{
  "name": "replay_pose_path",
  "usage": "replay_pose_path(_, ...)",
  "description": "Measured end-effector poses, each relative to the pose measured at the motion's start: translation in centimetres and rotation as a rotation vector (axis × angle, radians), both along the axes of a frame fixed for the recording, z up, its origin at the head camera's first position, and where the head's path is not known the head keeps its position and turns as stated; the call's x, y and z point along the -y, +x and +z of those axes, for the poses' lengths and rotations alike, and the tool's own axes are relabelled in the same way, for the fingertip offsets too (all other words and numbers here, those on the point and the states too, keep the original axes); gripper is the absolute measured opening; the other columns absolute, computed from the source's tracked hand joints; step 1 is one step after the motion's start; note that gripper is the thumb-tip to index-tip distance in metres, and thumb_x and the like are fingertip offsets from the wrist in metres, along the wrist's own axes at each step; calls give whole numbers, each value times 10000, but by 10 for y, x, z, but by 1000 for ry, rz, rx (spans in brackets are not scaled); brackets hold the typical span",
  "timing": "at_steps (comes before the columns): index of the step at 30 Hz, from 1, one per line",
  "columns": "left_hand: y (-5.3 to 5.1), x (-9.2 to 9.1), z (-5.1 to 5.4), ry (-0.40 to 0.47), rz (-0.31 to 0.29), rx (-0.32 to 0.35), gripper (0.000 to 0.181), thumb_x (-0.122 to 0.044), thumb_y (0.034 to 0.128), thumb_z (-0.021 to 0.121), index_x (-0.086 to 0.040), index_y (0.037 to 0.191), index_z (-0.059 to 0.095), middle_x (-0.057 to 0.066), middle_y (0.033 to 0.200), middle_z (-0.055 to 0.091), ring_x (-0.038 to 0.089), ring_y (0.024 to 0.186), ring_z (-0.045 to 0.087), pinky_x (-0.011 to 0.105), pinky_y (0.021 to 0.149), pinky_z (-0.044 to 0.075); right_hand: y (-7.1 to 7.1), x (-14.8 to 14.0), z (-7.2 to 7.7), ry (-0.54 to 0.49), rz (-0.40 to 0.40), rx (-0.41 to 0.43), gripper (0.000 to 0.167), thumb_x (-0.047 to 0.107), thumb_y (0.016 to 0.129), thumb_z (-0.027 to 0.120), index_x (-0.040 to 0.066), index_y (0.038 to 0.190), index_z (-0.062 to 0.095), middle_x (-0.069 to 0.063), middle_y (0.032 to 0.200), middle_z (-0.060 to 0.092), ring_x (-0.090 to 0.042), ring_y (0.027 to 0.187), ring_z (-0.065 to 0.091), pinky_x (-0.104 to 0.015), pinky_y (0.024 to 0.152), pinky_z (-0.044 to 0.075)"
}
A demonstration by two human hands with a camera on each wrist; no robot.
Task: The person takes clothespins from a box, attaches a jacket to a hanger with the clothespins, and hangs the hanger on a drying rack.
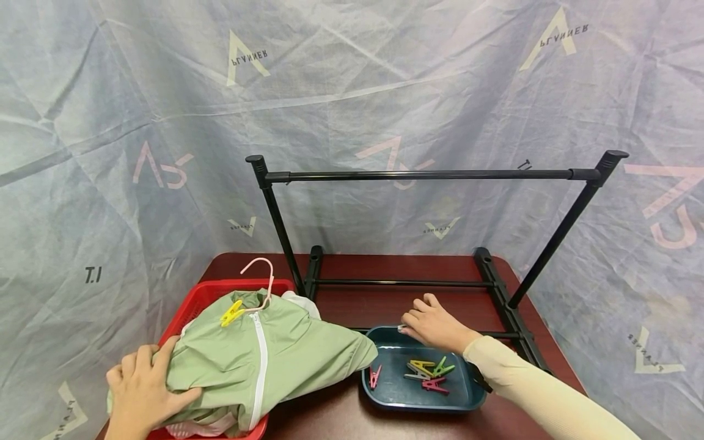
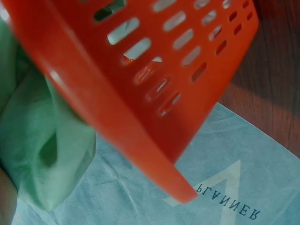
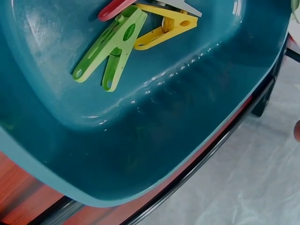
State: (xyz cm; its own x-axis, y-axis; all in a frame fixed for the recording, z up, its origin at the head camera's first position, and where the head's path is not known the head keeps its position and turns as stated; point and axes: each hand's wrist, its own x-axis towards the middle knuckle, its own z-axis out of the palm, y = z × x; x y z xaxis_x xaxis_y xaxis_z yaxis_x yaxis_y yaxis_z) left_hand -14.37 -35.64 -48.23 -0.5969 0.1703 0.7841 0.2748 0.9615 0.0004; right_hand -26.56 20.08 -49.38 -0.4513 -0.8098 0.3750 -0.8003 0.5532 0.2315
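A light green jacket (image 1: pixel 220 360) with a white zipper lies heaped over the red basket (image 1: pixel 189 305). Its pink hanger (image 1: pixel 271 275) sticks up at the collar, where a yellow clothespin (image 1: pixel 232 313) is clipped. On the jacket's left side rests my left hand (image 1: pixel 140 385), thumb spread from the fingers. Jacket cloth (image 2: pixel 51 150) hangs past the basket rim in the left wrist view. Over the far edge of a dark blue tray (image 1: pixel 379 400) hovers my right hand (image 1: pixel 437 324), its fingers loosely bent with nothing clearly between them. Green (image 3: pixel 112 47) and yellow clothespins (image 3: pixel 166 28) lie below it.
A black clothes rack stands behind the tray, its top bar (image 1: pixel 418 175) bearing nothing. Its base rail (image 1: pixel 407 282) runs across the dark red table (image 1: pixel 357 266). Pink clothespins (image 1: pixel 436 385) also lie in the tray. Grey printed sheeting (image 1: pixel 352 91) surrounds the table.
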Motion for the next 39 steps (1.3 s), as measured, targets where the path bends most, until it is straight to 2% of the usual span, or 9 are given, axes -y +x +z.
replay_pose_path(8, 0, 0, 0, 0, -1, -10, 1114, -982, 653, 307, -49, 1197, 581, 217, 914, 440, 423, 738, 345, 551, 586, 215, -1, -2, 4, -9, 43, -19, 196, 384, 1000, 550, 198, 975, 607, 78, 883, 597, -127, 782, 425, -410, 795, 310)
replay_pose_path(17, 0, -1, 1, 1, -3, -7, 1117, -979, 652, 315, -41, 1197, 583, 215, 907, 438, 427, 736, 349, 551, 585, 216, 0, -5, 4, -54, 77, 41, 250, 326, 890, 694, 154, 1046, 598, 51, 941, 576, -139, 814, 453, -403, 803, 306)
replay_pose_path(27, 0, 0, 0, -3, -1, -1, 1126, -983, 647, 312, -41, 1201, 581, 213, 908, 437, 423, 735, 346, 547, 585, 216, 0, -8, 7, -46, 62, 48, 228, 147, 845, 538, 121, 1067, 581, 16, 946, 552, -169, 814, 440, -417, 789, 299)
replay_pose_path(34, 1, -1, 1, 1, 6, 21, 1130, -987, 637, 318, -46, 1206, 576, 213, 916, 436, 419, 736, 345, 548, 586, 220, 1, -8, 12, -31, 51, 35, 205, 135, 867, 535, 116, 1068, 573, -7, 941, 536, -193, 826, 447, -424, 790, 298)
replay_pose_path(39, 1, -1, 0, -1, 1, 11, 1132, -989, 638, 318, -46, 1208, 577, 218, 916, 436, 420, 732, 340, 552, 588, 216, 2, -8, 13, -27, 48, 14, 202, 154, 898, 532, 125, 1095, 566, -14, 964, 543, -204, 843, 451, -433, 797, 295)
